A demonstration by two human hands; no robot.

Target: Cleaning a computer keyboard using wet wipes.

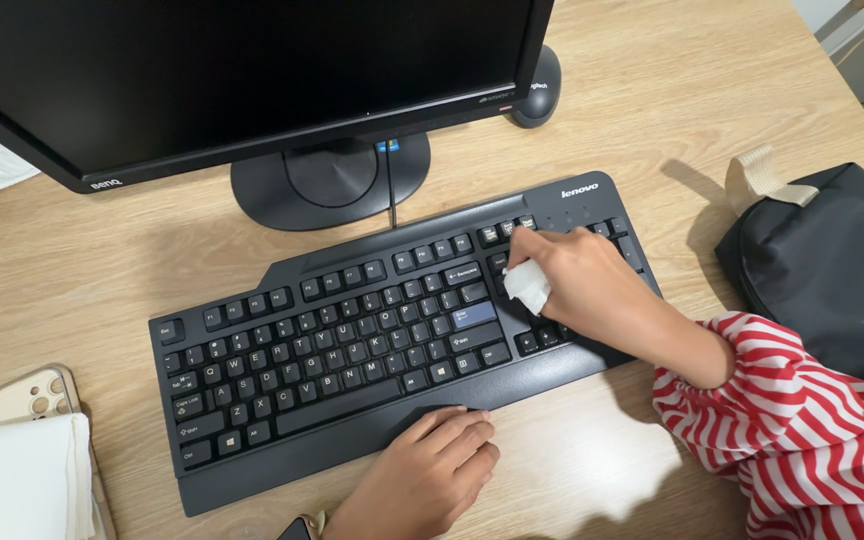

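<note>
where the view is nearest, the left hand point(430, 470) lies flat with loose fingers on the palm rest of the black keyboard point(352, 350), grasping nothing. at the left edge a folded white cloth point(27, 480) covers part of a phone point(22, 398). further up, the right hand point(577, 275), in a red-and-white striped sleeve point(802, 430), has its fingers clenched around a small white wipe point(528, 285) pressed on the keys at the keyboard's right end. a dark bag point(832, 270) lies to the right on the tabletop point(652, 110). beyond stand a monitor point(232, 80) and mouse point(537, 90).
</note>
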